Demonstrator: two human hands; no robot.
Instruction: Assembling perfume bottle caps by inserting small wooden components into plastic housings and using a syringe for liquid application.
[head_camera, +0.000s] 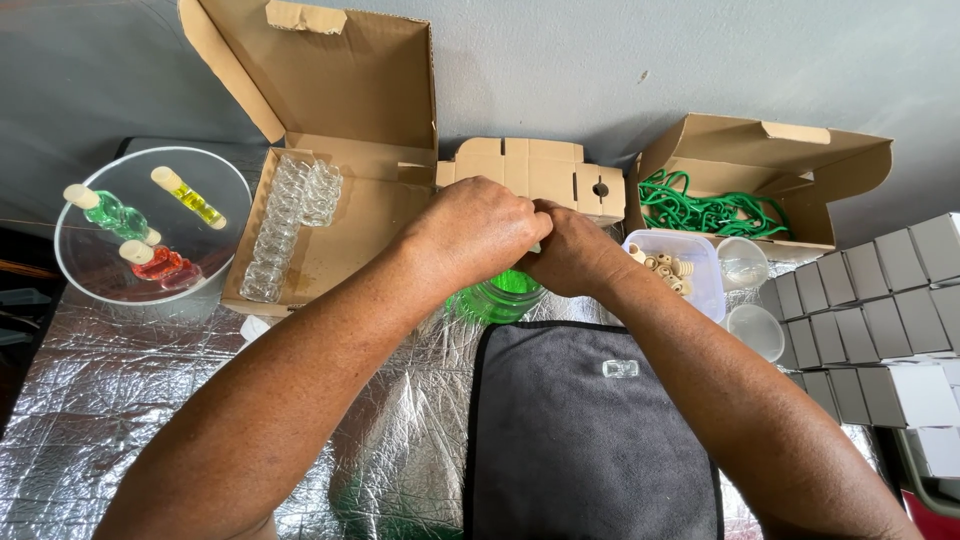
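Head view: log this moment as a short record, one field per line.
surface: crinkled silver foil sheet
left hand: meets the right hand over the green jar
right hand: closed together with the left; what they pinch is hidden
green jar: beneath both hands
grey cloth: nearer the camera, a small clear bottle lying on it
far left: clear bowl holding corked vials of green, yellow and red liquid
far right: rows of grey boxes

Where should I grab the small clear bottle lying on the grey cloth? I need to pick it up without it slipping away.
Pinch the clear bottle across its narrow width, one fingertip on the near long side and one on the far. It lies flat with its long axis left to right on the grey cloth, nothing beside it, so coming straight down from above looks easiest. Both hands are busy over the green jar.
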